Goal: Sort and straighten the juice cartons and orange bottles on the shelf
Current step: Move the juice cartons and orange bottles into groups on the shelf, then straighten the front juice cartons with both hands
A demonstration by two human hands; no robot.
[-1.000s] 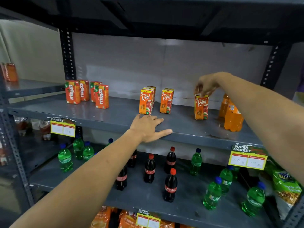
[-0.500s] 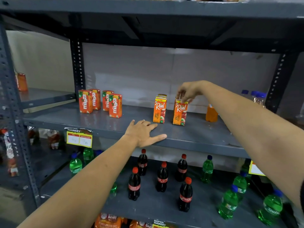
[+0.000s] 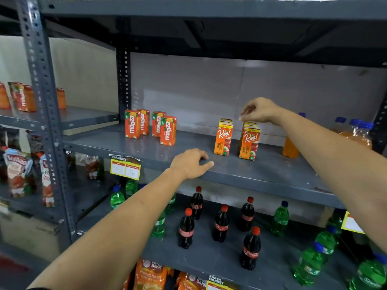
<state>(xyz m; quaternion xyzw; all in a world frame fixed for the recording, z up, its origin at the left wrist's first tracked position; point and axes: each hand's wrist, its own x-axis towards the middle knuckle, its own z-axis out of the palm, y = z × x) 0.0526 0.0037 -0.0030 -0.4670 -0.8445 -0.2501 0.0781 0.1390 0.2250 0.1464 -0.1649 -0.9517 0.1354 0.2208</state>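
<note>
Two short rows of orange Real juice cartons stand on the grey middle shelf (image 3: 263, 171): a left row (image 3: 223, 141) and a right row (image 3: 249, 144). My right hand (image 3: 260, 110) hovers just above the right row, fingers loosely curled and holding nothing. Four red-orange Maaza cartons (image 3: 150, 126) stand further left in an uneven group. One orange bottle (image 3: 290, 149) stands behind my right forearm, and more orange bottles with blue caps (image 3: 355, 130) are at the far right, partly hidden. My left hand (image 3: 189, 164) rests on the shelf's front edge.
Below are cola bottles (image 3: 221, 223) and green bottles (image 3: 307, 265) scattered on the lower shelf. A yellow price tag (image 3: 125, 168) hangs on the shelf edge. A steel upright (image 3: 45, 114) separates the neighbouring rack with snack packs (image 3: 17, 170). Orange packets (image 3: 149, 274) lie on the bottom shelf.
My right hand carried a Real carton leftwards, set it at the front of the right row, and has lifted off it. My left hand's fingers have curled on the shelf edge.
</note>
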